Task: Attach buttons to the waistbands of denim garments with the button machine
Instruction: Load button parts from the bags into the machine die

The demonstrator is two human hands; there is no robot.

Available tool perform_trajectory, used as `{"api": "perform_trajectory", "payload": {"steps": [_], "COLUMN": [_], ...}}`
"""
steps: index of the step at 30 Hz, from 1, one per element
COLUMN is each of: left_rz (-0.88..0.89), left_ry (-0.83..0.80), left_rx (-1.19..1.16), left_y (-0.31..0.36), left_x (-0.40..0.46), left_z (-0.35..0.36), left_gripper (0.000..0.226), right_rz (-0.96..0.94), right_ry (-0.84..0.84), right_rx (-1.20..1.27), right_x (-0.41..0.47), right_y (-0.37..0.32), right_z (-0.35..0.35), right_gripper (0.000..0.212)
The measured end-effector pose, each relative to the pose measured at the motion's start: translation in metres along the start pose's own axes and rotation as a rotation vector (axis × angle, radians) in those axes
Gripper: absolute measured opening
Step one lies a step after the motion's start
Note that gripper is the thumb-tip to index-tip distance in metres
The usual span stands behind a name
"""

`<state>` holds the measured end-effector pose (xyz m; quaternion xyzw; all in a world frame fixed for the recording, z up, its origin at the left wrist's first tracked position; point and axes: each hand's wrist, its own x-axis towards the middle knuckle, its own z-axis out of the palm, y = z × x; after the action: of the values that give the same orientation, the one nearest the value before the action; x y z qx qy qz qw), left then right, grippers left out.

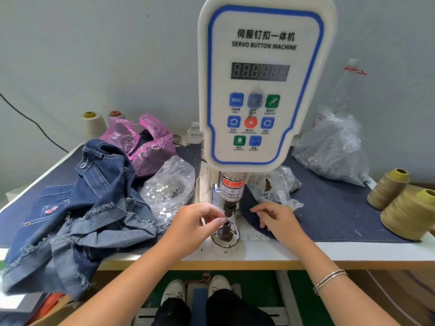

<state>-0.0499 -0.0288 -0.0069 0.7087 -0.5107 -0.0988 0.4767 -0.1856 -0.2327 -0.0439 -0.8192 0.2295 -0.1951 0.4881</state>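
Now left hand fingertips pinched over lower die, contents unclear; right hand loosely curled, empty.

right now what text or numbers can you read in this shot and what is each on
"伺服钉扣一体机" on the machine panel, top.
"SERVO BUTTON MACHINE" on the same panel, just below.
"MENU" on the blue button.
"WARNING" and "TAKE CARE OF YOUR FINGER", partly cut off, on the warning sticker.
"18", "19" on the ruler strip at the table edge.
Display: digits unlit, no reading.
Captions under the other buttons: too small to read.
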Motion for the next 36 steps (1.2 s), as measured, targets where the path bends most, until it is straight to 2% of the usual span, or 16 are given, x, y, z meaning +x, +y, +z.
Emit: {"api": "perform_trajectory", "payload": {"steps": [12, 19, 28, 31, 36], "left_rz": [-0.006, -0.020, -0.055, -0.036, -0.070], "left_ry": [-0.061, -0.086, -0.046, 0.029, 0.276], "left_rx": [0.033, 0.058, -0.011, -0.003, 0.031], "left_y": [0.002, 0.001, -0.003, -0.004, -0.021], "left_x": [0.004, 0.004, 0.000, 0.001, 0.010], "left_z": [0.001, -0.001, -0.005, -0.009, -0.020], "left_gripper": [0.036, 0.022, 0.034, 0.034, 0.023], "right_rz": [0.000, -0.008, -0.016, -0.014, -0.105], "right_ry": [-0.009, -0.008, -0.001, 0.007, 0.065], "right_rx": [-0.017, -0.028, -0.026, -0.007, 0.098], "right_x": [0.001, 0.001, 0.002, 0.000, -0.008], "right_y": [0.001, 0.001, 0.003, 0.001, -0.010], "right_z": [-0.001, -0.001, 0.000, 0.000, -0.002], "right_gripper": [0.028, 0.028, 0.029, 0.031, 0.035]}}
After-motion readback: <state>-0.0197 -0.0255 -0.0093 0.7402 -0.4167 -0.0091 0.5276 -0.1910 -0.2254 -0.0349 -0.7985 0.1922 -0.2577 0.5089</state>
